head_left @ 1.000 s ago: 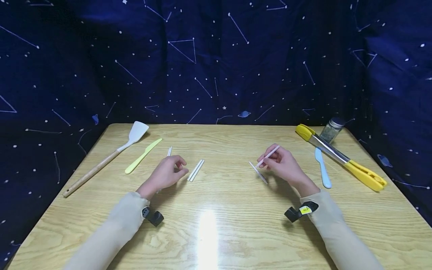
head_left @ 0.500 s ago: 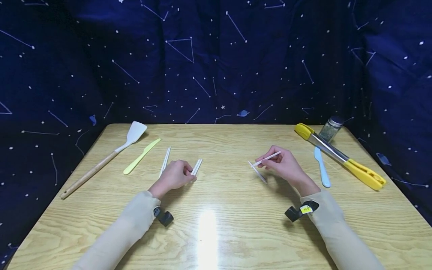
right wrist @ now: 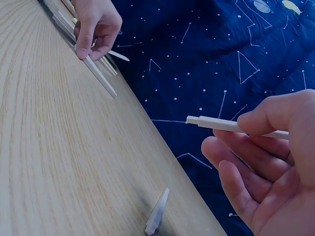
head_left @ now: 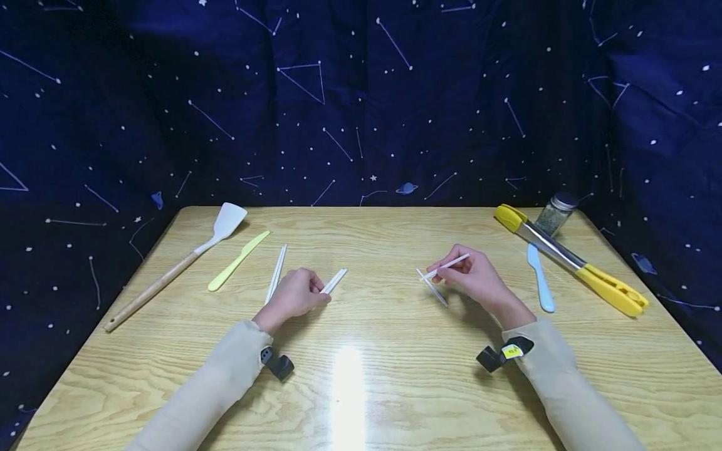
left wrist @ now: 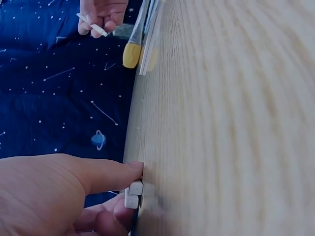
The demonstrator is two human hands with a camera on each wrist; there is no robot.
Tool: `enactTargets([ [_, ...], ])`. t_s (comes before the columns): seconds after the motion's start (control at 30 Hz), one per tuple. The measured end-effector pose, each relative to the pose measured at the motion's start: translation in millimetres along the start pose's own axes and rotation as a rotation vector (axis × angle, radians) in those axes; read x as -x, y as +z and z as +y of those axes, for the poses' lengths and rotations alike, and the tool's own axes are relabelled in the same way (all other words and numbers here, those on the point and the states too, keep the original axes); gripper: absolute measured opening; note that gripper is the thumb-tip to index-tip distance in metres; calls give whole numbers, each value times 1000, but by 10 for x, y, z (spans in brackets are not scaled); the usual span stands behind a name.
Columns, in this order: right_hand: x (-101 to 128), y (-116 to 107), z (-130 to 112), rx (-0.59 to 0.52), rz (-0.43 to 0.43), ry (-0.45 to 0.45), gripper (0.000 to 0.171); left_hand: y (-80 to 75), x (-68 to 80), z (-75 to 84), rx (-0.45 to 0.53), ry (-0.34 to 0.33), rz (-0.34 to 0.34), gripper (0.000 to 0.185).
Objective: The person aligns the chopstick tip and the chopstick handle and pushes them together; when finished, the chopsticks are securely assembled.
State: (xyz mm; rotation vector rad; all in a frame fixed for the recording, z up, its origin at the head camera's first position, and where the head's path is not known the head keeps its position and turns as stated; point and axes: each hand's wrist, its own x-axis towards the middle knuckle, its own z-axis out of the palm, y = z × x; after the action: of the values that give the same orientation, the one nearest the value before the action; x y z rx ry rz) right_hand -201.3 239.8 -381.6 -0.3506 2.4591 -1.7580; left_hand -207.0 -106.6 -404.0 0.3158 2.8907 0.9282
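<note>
My left hand [head_left: 307,292] curls round the near end of a pair of white chopsticks [head_left: 335,280] lying on the wooden table [head_left: 361,388]. The left wrist view shows their square ends [left wrist: 133,193] pinched between thumb and fingers [left wrist: 110,173]. A second white pair [head_left: 276,273] lies just left of that hand. My right hand [head_left: 458,270] pinches one white chopstick [head_left: 449,265] above the table, seen close up [right wrist: 224,124] in the right wrist view. Another chopstick [head_left: 433,288] lies flat below it, its tip [right wrist: 156,219] on the wood.
A white spatula with a wooden handle [head_left: 169,269] and a yellow-green knife [head_left: 239,260] lie at the left. Yellow tongs [head_left: 570,260], a light blue knife [head_left: 539,279] and a small spice jar [head_left: 555,213] are at the right. Dark starry cloth hangs behind.
My left hand has slid right from the left chopstick pair to the middle pair and taken hold of its near end. My right hand has lowered its chopstick slightly.
</note>
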Motion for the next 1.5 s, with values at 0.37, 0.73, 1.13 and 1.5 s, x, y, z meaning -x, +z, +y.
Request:
enactTargets([
  [0.37, 0, -3, 9, -20, -3, -7, 9, 17, 2, -21, -5, 37, 14, 18],
  [0.73, 2, -3, -7, -33, -4, -9, 15, 14, 13, -65, 69, 27, 55, 16],
  [1.13, -17, 1, -21, -2, 2, -37, 3, -38, 17, -63, 120, 93, 78, 15],
  [1.5, -18, 26, -95, -15, 79, -62, 14, -52, 9, -2, 156, 109, 115, 12],
])
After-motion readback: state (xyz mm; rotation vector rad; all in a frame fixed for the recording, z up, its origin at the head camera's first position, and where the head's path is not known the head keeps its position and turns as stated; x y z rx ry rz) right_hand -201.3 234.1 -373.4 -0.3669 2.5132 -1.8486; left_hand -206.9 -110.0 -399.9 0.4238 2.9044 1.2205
